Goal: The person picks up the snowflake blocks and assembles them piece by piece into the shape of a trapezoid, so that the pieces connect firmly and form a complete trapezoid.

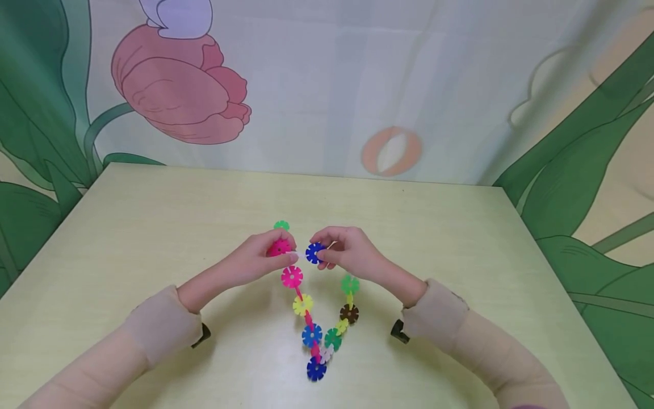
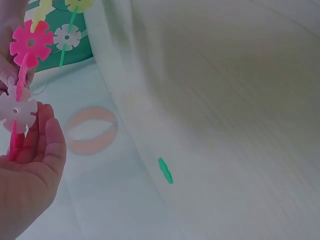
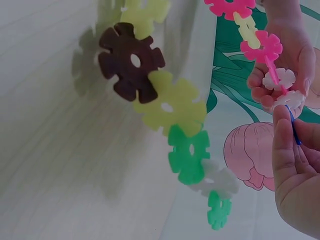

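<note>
My left hand (image 1: 255,258) holds one end of a chain of flower-shaped interlocking discs, its fingers around a bright pink disc (image 1: 278,248) and a white disc (image 2: 17,111). Facing it, my right hand (image 1: 353,253) pinches a dark blue disc (image 1: 314,253) between thumb and fingers. In the right wrist view, that blue disc is edge-on, right at the rim of a white disc (image 3: 290,100). From the left hand, the chain runs toward me past a yellow disc (image 1: 303,305), bends at another dark blue disc (image 1: 316,369), and climbs back past a brown disc (image 1: 349,314).
A green disc (image 2: 165,171) lies apart on the pale wooden table (image 1: 434,227), just beyond the left hand. The chain's other end has a light green disc (image 1: 350,284), below the right hand. A curtain (image 1: 306,85) with printed flowers and leaves stands behind the table.
</note>
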Demonstrator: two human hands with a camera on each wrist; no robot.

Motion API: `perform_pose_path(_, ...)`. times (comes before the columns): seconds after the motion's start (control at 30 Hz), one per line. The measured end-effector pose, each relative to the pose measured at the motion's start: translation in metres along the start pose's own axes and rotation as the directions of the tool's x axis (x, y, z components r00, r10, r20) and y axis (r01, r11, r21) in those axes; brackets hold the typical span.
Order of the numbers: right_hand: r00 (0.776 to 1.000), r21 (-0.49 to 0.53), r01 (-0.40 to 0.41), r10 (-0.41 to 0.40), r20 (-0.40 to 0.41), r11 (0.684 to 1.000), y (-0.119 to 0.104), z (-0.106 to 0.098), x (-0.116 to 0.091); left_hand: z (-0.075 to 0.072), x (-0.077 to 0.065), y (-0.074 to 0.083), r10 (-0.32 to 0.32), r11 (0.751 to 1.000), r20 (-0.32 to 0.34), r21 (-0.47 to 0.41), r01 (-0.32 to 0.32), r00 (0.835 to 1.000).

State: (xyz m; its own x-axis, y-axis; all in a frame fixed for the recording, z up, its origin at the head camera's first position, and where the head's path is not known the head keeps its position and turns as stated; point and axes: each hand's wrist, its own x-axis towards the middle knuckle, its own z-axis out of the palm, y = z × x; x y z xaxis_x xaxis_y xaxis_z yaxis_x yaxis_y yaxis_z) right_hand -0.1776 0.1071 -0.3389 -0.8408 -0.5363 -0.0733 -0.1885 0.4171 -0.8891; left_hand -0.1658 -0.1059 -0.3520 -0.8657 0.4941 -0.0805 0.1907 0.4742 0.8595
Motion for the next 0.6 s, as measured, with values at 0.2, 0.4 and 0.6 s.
perform_pose_path(0.2, 1.000, 0.016, -0.015, 0.015, -0.011, 1.000, 0.0012, 0.0019, -0.0001, 0.0027, 0.0016, -0.0003, 0.024, 0.999, 0.019, 0.039, -0.025, 1.000)
perform_pose_path(0.4, 1.000, 0.018, -0.020, 0.020, -0.013, 1.000, 0.0021, 0.0047, 0.0009, 0.0056, 0.0033, -0.0001, 0.029, 0.998, 0.028, 0.062, -0.031, 0.999)
perform_pose_path(0.6, 1.000, 0.052, -0.019, 0.020, -0.017, 0.998, 0.0040, 0.0068, 0.0016, 0.0057, 0.0042, -0.0007, 0.044, 0.998, 0.017, 0.054, -0.045, 0.999)
